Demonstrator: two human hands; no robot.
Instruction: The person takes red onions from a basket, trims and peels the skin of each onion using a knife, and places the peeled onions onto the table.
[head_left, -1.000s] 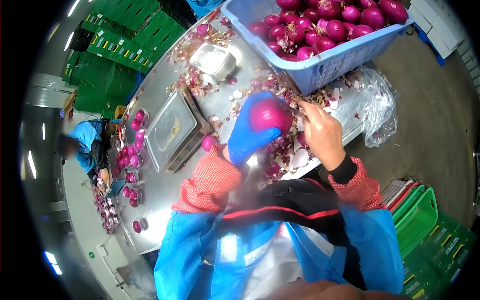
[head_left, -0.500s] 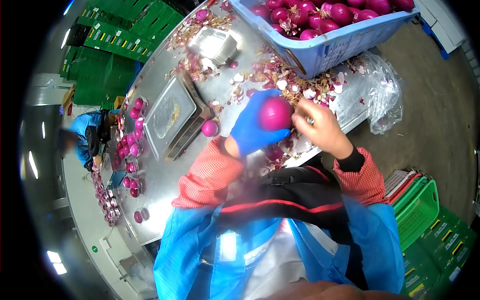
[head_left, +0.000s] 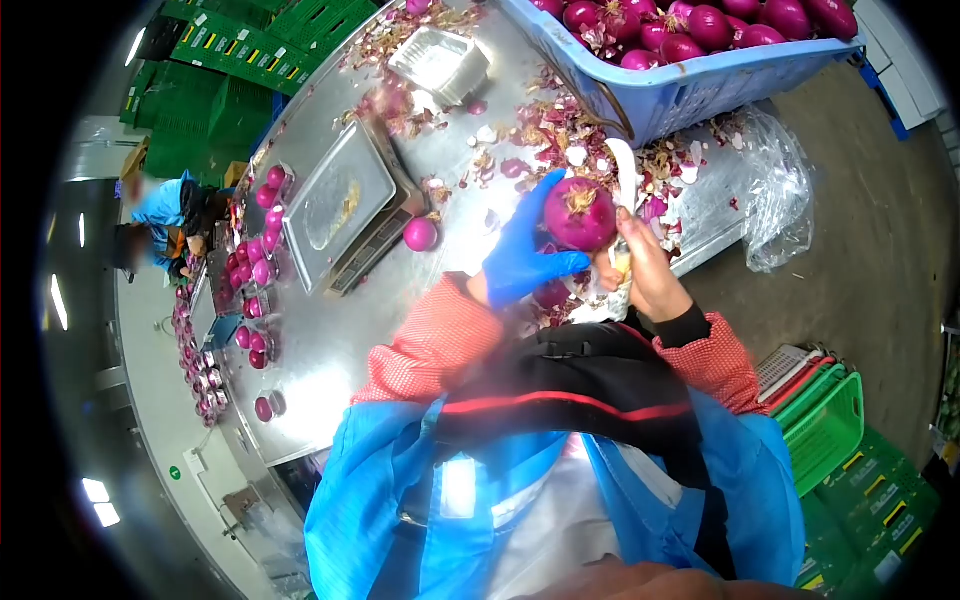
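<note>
My left hand [head_left: 520, 250], in a blue glove, cups a red onion [head_left: 590, 222] between thumb and fingers. A tan, dry tuft on the onion faces up toward me. My bare right hand [head_left: 648, 270] is closed around a knife [head_left: 624, 178] with a pale curved blade pointing away from me, alongside the onion's right side. Part of its whitish handle shows below the fingers. Loose onion skins [head_left: 560, 120] lie on the metal table beyond both hands. Another red onion [head_left: 420, 234] rests to the left, beside a scale [head_left: 345, 215].
A blue crate [head_left: 690, 95] of red onions stands at the far right, near a crumpled clear bag [head_left: 775, 190]. Stacked clear trays [head_left: 440, 65] sit behind the scale. Packed onions [head_left: 258, 350] line the left edge, where another person [head_left: 165, 215] stands. Green crates [head_left: 825, 430] are at right.
The onion has turned, so its tufted end now faces up instead of a smooth side. The knife now shows upright in my right hand, whose fingers were bent beside the onion before.
</note>
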